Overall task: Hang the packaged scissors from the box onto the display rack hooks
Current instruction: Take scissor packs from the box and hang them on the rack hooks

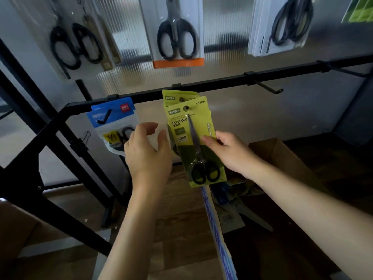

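Note:
My right hand [230, 152] pinches a yellow-green pack of black-handled scissors [193, 138] by its right edge, its hang hole level with a hook on the black rack bar [222, 81]. More yellow-green packs [177, 96] hang just behind it on that hook. My left hand [147, 150] hovers beside the pack on its left, fingers loosely spread, holding nothing. The cardboard box [282, 156] sits low at the right, with more packages inside.
A blue-topped pack [113, 122] hangs left of my left hand. An empty hook [268, 87] sticks out at the right of the bar. Above hang black scissors packs, one with an orange strip [177, 37]. Black rack legs slant at the left.

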`<control>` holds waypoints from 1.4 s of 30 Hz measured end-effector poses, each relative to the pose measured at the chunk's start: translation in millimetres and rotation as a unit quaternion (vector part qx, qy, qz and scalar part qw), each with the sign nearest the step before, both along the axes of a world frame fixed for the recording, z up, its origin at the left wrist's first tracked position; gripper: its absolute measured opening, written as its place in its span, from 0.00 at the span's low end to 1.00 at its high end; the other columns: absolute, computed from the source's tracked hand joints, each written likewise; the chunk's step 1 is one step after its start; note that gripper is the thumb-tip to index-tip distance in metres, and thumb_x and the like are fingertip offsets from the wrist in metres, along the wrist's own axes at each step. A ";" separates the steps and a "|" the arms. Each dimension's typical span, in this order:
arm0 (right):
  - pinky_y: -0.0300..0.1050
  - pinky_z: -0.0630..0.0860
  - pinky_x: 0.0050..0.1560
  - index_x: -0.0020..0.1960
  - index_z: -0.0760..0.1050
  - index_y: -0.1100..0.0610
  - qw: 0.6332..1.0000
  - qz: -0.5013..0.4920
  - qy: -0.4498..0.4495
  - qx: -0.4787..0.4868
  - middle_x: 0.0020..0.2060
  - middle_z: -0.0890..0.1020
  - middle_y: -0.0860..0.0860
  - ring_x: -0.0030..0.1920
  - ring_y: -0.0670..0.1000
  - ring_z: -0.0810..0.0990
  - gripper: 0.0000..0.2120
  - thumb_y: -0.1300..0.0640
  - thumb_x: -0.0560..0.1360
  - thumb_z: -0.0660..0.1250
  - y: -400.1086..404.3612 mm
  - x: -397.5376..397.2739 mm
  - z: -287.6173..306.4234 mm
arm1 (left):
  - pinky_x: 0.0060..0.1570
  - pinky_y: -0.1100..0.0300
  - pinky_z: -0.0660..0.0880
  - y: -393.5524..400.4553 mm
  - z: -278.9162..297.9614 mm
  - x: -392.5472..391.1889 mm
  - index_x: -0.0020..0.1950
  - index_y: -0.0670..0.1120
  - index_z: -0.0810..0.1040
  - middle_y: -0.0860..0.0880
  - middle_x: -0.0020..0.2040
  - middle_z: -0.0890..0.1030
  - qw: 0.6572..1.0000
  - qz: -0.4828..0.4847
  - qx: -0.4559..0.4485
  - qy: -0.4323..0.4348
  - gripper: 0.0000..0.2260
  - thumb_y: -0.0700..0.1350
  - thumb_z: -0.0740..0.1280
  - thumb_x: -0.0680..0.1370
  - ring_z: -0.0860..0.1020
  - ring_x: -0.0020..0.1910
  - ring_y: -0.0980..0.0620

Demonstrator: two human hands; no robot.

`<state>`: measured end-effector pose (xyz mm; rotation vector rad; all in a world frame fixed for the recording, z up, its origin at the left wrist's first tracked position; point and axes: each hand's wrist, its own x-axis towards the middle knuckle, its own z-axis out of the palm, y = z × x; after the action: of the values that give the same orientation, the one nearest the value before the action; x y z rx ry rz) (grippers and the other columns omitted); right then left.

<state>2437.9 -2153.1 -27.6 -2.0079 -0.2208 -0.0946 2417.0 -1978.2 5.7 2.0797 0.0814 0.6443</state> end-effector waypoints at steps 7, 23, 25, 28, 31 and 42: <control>0.50 0.73 0.46 0.54 0.75 0.63 0.999 -0.023 0.043 -0.019 0.51 0.79 0.65 0.51 0.64 0.78 0.22 0.43 0.79 0.57 9.8 26.7 -1.9 | 0.54 0.60 0.63 -2.1 -7.0 -0.1 0.63 0.46 0.73 0.48 0.61 0.75 0.995 -0.011 0.099 0.012 0.13 0.46 0.63 0.79 0.68 0.62 0.47; 0.38 0.68 0.38 0.59 0.73 0.57 0.992 -0.069 0.062 -0.084 0.45 0.77 0.49 0.45 0.47 0.75 0.20 0.43 0.79 0.57 -11.0 30.8 -13.9 | 0.55 0.55 0.64 -20.2 -18.6 0.7 0.61 0.43 0.74 0.45 0.58 0.76 0.989 -0.039 0.144 0.009 0.13 0.46 0.64 0.78 0.69 0.60 0.44; 0.38 0.69 0.42 0.62 0.71 0.54 0.989 -0.069 0.075 -0.108 0.51 0.76 0.47 0.50 0.47 0.75 0.19 0.43 0.79 0.58 -25.8 24.6 -19.3 | 0.53 0.53 0.66 -29.5 -21.6 0.1 0.59 0.44 0.75 0.45 0.56 0.77 0.986 -0.049 0.159 -0.007 0.12 0.46 0.65 0.78 0.70 0.58 0.43; 0.37 0.69 0.45 0.64 0.70 0.53 0.981 -0.057 0.098 -0.155 0.52 0.74 0.45 0.52 0.45 0.74 0.18 0.44 0.78 0.60 -55.2 8.7 -26.4 | 0.51 0.50 0.68 -50.2 -28.5 -3.8 0.57 0.44 0.76 0.46 0.53 0.78 0.980 -0.066 0.184 -0.033 0.10 0.44 0.66 0.77 0.72 0.55 0.42; 0.37 0.72 0.46 0.63 0.70 0.52 0.964 -0.065 0.130 -0.225 0.51 0.75 0.45 0.50 0.45 0.75 0.17 0.45 0.78 0.62 -91.4 -10.5 -38.6 | 0.51 0.49 0.69 -80.7 -38.2 -12.0 0.57 0.45 0.76 0.46 0.54 0.78 0.969 -0.102 0.223 -0.045 0.10 0.44 0.66 0.76 0.73 0.56 0.41; 0.44 0.74 0.55 0.67 0.68 0.50 0.873 -0.057 0.345 -0.342 0.59 0.75 0.50 0.56 0.50 0.75 0.20 0.49 0.77 0.65 -178.2 -98.6 -84.7 | 0.62 0.49 0.64 -177.8 -89.7 -52.5 0.66 0.48 0.72 0.47 0.65 0.73 0.892 -0.298 0.337 0.041 0.15 0.48 0.61 0.80 0.65 0.68 0.43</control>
<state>2339.2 -2331.3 -112.4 -2.6048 0.3811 0.7151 2364.5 -2156.0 -84.0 2.5980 -0.8135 0.2023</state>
